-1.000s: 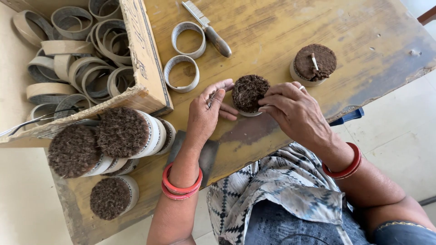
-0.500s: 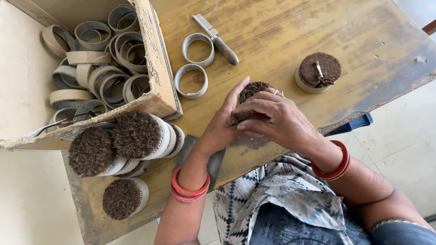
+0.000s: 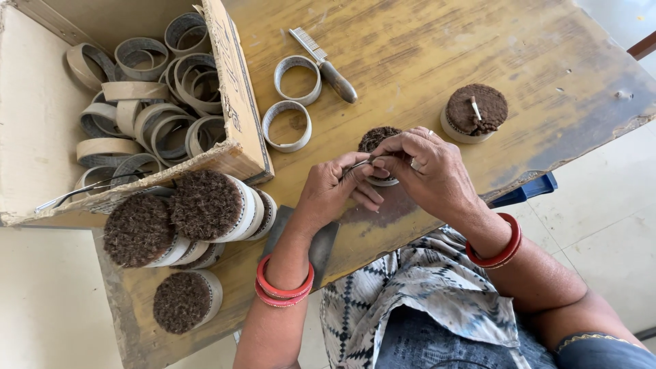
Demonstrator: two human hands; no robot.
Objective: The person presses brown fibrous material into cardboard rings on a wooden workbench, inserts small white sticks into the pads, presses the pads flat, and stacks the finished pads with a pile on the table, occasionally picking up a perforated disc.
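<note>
Big wooden table (image 3: 437,61) fills the view, a cardboard box (image 3: 236,102) of empty paper rings at its far left corner, and just in front of that box sits a heap of fibre-filled rings (image 3: 198,208). Near the table's front edge both hands meet over one fibre-packed ring (image 3: 378,139): the right hand (image 3: 427,171) curls closed around its near side, while the left hand (image 3: 328,191) pinches a thin metal tool (image 3: 355,167) right against it. Smaller bits beyond: a finished ring with a stick (image 3: 475,113) to the right, two empty rings (image 3: 290,102), a metal comb (image 3: 328,61).
</note>
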